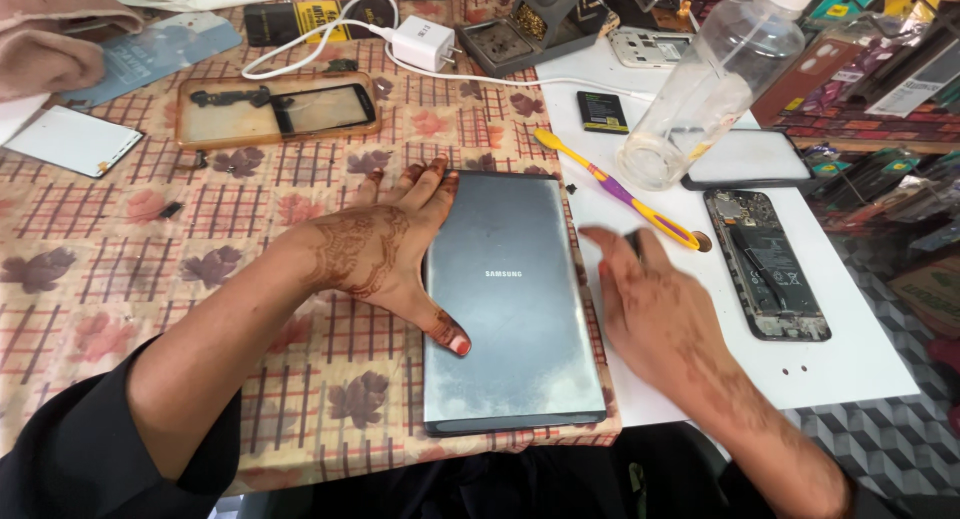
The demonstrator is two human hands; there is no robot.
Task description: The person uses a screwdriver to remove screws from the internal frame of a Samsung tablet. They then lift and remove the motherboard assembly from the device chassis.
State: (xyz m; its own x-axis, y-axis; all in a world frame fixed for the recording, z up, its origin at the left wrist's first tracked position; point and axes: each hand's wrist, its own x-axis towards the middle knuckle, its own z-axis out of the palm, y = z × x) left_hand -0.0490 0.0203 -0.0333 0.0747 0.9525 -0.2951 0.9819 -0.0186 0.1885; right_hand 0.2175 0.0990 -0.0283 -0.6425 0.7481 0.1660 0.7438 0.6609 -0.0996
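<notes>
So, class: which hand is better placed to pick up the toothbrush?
Probably the right hand: its fingertips lie just beside the toothbrush handle, while the left hand rests on the tablet.

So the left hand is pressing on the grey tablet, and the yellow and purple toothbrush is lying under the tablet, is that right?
Not quite. The left hand does press on the grey tablet, but the yellow and purple toothbrush is not under it. It lies apart from the tablet on the white board, beside the clear bottle. The head view shows this.
</notes>
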